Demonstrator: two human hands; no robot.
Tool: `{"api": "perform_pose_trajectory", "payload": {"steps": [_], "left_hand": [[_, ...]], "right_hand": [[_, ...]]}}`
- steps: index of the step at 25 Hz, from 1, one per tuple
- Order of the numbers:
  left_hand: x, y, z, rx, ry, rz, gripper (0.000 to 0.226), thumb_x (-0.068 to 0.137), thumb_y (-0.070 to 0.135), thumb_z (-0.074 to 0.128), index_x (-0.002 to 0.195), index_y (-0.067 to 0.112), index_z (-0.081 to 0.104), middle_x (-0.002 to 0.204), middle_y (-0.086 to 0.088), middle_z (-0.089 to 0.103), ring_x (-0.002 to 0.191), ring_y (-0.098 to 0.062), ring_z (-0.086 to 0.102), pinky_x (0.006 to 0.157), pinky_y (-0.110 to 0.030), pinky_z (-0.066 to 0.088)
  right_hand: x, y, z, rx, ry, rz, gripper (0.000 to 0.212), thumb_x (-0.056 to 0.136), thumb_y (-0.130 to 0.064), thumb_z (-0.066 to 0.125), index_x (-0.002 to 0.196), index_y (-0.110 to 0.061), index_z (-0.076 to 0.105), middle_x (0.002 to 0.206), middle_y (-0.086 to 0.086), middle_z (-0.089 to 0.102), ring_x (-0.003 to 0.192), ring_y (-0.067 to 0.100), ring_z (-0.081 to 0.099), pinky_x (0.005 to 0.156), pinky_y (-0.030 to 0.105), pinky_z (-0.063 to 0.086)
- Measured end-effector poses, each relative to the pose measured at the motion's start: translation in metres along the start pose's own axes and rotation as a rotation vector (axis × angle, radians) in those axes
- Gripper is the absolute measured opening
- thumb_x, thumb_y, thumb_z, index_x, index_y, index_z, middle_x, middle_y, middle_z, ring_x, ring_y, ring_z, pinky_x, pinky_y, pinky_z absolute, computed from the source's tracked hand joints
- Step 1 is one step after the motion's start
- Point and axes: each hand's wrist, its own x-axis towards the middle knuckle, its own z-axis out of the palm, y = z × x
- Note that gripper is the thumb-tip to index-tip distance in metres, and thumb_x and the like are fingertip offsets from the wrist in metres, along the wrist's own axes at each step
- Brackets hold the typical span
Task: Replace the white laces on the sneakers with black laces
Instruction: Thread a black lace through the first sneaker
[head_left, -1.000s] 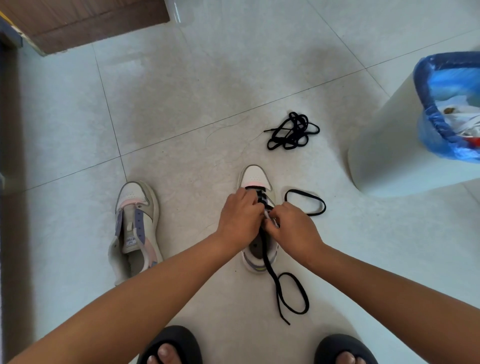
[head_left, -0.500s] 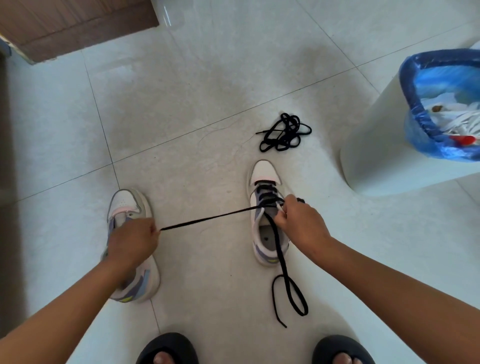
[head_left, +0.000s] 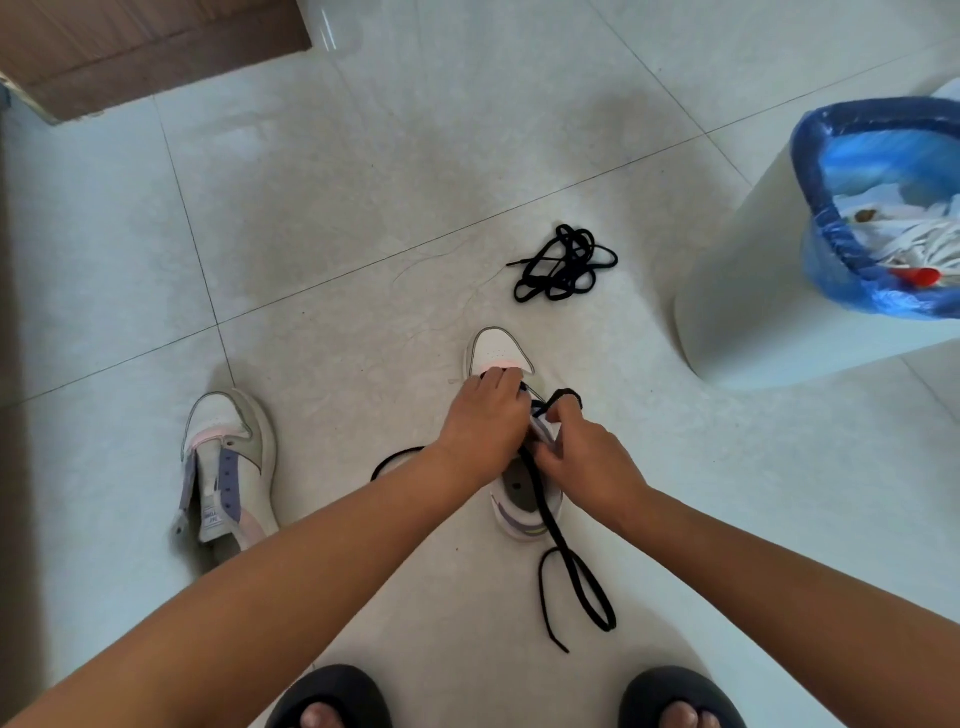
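The left hand (head_left: 485, 421), which half a second ago was out by the other shoe pulling the black lace (head_left: 563, 551) taut, is back over the right sneaker (head_left: 501, 353). Its fingers curl down onto the eyelets; what they hold is hidden. The right hand (head_left: 582, 457) pinches the lace beside it. Lacing is partway; next comes threading another eyelet. The left sneaker (head_left: 228, 462) is unlaced; a spare lace (head_left: 563, 265) lies beyond.

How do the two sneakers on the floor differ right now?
The right sneaker has a black lace partly threaded, with both hands working on it; the left sneaker has no lace, and nobody touches it. The left sneaker's toe tilts slightly rightward; the right one's points straight away. Both are pale with purple trim.
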Motion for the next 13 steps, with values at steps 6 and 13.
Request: {"api": "perform_pose_trajectory", "payload": {"steps": [6, 13], "left_hand": [[-0.011, 0.014, -0.003, 0.090, 0.230, 0.114, 0.026, 0.040, 0.004, 0.077, 0.052, 0.015, 0.056, 0.056, 0.000, 0.052, 0.048, -0.017, 0.049, 0.048, -0.023, 0.034], [-0.082, -0.042, 0.003, -0.158, 0.048, -0.166, 0.014, 0.074, 0.016, 0.076, 0.072, 0.015, 0.062, 0.074, 0.002, 0.059, 0.067, -0.022, 0.061, 0.055, -0.030, 0.040]], "right_hand": [[0.001, -0.001, 0.007, 0.038, 0.033, 0.018, 0.021, 0.095, -0.027, 0.047, 0.090, -0.014, 0.031, 0.069, 0.003, 0.051, 0.061, 0.025, 0.048, 0.053, 0.034, 0.031], [0.001, 0.005, 0.008, 0.128, 0.089, 0.078, 0.015, 0.091, -0.012, 0.046, 0.086, -0.011, 0.032, 0.064, 0.003, 0.043, 0.058, 0.025, 0.042, 0.052, 0.034, 0.030]]}}
